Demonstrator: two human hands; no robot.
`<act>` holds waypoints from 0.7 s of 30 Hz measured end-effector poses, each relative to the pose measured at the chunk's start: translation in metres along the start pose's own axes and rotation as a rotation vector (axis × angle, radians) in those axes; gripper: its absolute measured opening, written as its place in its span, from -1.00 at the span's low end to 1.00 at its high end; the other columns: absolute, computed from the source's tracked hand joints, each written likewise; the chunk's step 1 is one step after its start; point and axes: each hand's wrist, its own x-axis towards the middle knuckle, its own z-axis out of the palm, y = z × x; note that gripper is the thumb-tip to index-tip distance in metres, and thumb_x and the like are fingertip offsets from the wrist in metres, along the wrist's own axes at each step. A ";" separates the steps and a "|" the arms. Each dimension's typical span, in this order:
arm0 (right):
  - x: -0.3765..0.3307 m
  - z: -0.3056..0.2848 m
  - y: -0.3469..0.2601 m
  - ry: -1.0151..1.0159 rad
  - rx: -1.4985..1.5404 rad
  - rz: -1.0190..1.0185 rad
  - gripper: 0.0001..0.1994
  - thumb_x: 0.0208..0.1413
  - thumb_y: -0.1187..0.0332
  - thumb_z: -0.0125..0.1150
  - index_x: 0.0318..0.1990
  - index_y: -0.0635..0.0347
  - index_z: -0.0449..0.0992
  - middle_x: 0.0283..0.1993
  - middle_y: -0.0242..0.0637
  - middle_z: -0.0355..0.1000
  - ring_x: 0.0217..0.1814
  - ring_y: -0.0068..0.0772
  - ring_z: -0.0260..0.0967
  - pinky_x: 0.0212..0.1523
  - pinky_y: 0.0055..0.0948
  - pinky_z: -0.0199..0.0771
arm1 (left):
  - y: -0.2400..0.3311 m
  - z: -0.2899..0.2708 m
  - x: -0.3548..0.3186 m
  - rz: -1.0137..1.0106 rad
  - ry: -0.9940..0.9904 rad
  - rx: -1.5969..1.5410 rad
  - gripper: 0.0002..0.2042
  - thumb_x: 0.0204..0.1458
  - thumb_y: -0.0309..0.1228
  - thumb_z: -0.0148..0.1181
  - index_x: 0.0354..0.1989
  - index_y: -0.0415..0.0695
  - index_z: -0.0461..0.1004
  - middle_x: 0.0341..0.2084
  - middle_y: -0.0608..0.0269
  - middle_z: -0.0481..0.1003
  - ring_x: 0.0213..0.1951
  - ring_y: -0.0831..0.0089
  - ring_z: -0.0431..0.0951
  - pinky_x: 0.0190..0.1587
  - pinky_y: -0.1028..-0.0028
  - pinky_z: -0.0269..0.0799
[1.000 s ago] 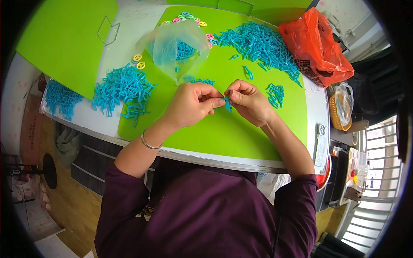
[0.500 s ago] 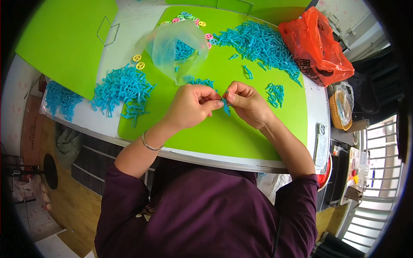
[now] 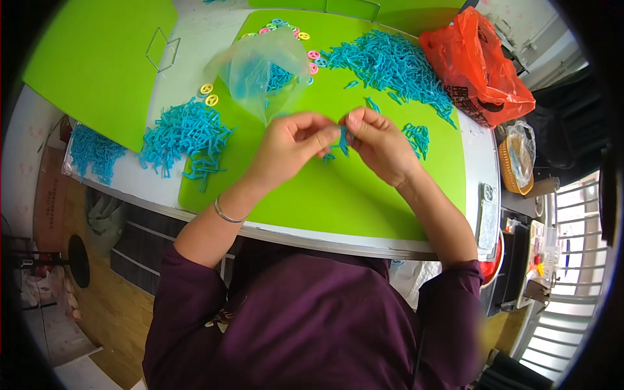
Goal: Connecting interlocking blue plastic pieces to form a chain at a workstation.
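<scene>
Above the green board (image 3: 312, 208), both my hands meet at a small blue plastic piece (image 3: 344, 142). My right hand (image 3: 385, 148) pinches it between thumb and fingers. The thumb and fingers of my left hand (image 3: 289, 148) are also pinched together at the piece's left side; its fingertips are slightly blurred. Other blue bits (image 3: 329, 156) show just beneath my fingers. Beyond my left hand stands a translucent plastic bag (image 3: 257, 71) with blue pieces inside. A small cluster of blue pieces (image 3: 416, 140) lies to the right of my right hand.
A large heap of blue pieces (image 3: 390, 65) covers the far right of the board. Another pile (image 3: 179, 133) lies at left, near a clear tray of pieces (image 3: 94, 153). Colourful small wheels (image 3: 212, 100) lie around the bag. A red plastic bag (image 3: 481, 78) and phone (image 3: 487, 211) are at right.
Both hands have risen slightly away from me, still together at the blue piece. My left hand now covers more of the small pile behind it.
</scene>
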 end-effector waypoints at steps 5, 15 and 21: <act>0.023 0.006 -0.017 0.060 -0.056 -0.074 -0.87 0.12 0.32 0.11 -0.29 0.16 0.46 -0.39 -0.48 0.38 -0.39 -0.65 0.24 -0.28 -0.63 0.27 | -0.002 -0.007 0.006 -0.256 0.097 -0.530 -0.74 0.02 -0.33 0.20 -0.16 -0.18 0.42 -0.34 0.33 0.49 -0.33 0.51 0.53 -0.25 0.59 0.45; 0.033 0.002 0.003 0.180 -0.673 -0.345 -0.80 0.09 0.35 0.17 -0.18 0.24 0.48 -0.39 -0.40 0.43 -0.32 -0.62 0.31 -0.27 -0.60 0.32 | -0.015 -0.028 0.010 -0.420 0.066 -0.943 -0.83 0.03 -0.44 0.15 -0.22 -0.22 0.44 -0.34 0.17 0.51 -0.28 0.39 0.55 -0.23 0.58 0.55; -0.002 -0.003 0.007 -0.155 -1.363 -0.472 -0.78 -0.05 0.43 0.23 -0.19 0.15 0.53 -0.36 -0.24 0.40 -0.31 -0.32 0.38 -0.32 -0.42 0.39 | -0.007 -0.035 0.011 -0.367 0.157 -0.986 -0.82 0.03 -0.45 0.16 -0.23 -0.25 0.44 -0.35 0.17 0.51 -0.28 0.38 0.55 -0.26 0.60 0.56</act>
